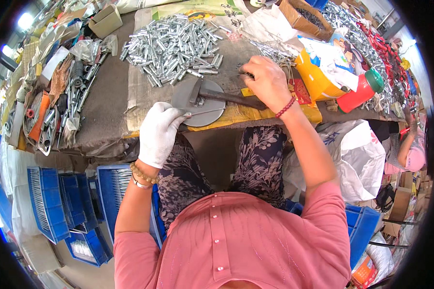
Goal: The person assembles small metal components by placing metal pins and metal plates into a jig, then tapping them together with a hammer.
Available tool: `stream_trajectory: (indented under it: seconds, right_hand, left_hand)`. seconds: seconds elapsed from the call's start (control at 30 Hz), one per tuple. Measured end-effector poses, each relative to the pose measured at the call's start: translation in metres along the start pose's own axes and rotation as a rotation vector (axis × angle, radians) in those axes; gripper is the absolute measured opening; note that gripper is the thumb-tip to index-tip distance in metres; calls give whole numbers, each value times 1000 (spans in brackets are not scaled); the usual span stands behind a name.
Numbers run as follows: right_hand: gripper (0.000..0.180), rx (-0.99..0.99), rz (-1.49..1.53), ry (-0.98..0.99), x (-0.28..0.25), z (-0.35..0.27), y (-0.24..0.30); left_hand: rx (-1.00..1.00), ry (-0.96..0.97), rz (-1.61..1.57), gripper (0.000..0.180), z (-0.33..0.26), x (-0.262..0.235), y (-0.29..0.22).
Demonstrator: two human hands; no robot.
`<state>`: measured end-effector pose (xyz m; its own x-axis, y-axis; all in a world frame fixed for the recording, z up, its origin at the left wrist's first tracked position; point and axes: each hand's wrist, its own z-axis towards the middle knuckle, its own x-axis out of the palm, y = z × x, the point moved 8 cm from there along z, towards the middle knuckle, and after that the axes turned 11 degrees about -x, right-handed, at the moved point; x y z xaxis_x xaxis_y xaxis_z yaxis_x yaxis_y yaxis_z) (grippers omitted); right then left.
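My left hand (160,130), in a white knitted glove, pinches a thin metal rod (205,112) with a thicker silvery end at the fingertips. The rod reaches rightward over a round grey metal plate (181,94). A hammer (231,98) lies across the plate, its dark head on the plate and its handle pointing right. Bare, my right hand (266,79) is raised beyond the handle with its fingers closed. Something small and dark shows at its fingertips, too hidden to name. Beyond the plate spreads a large pile of short silvery metal tubes (173,45).
Hand tools (77,79) and scraps crowd the bench's left side. At right stand a yellow container (316,74), a red bottle with a green cap (359,91) and a cardboard box of small parts (306,19). Blue crates (48,202) flank my legs. Another person (410,154) sits far right.
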<state>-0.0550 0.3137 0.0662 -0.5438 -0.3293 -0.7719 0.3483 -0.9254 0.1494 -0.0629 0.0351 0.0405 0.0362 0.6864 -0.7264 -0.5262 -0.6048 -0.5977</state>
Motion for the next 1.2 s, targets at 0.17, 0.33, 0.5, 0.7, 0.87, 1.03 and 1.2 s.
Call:
stream_trajectory:
  seconds: [0.17,0.33,0.5,0.7,0.87,1.03,1.2]
  right_hand:
    - [7,-213,-132,199,26,11,8]
    - [7,-170,-60,145,22,20,17]
    - [11,-149,498,63,11,22,83]
    - [24,-400,455,-11,27,21,143]
    - [41,-73,690,90,41,20,121]
    - [44,-74,631,133,48,10,115]
    - [45,-104,644,115,50,11,118]
  left_hand:
    - [19,-43,-17,8,1,-1,-3]
    - [41,-66,43,10,0,6,-1]
    - [51,-96,61,10,-2,1,-2]
    - [70,-154,91,13,-5,6,5]
    - [88,-147,81,15,-6,4,-1]
    - [54,-132,86,13,-6,4,1]
    - [64,-138,71,12,-6,5,3]
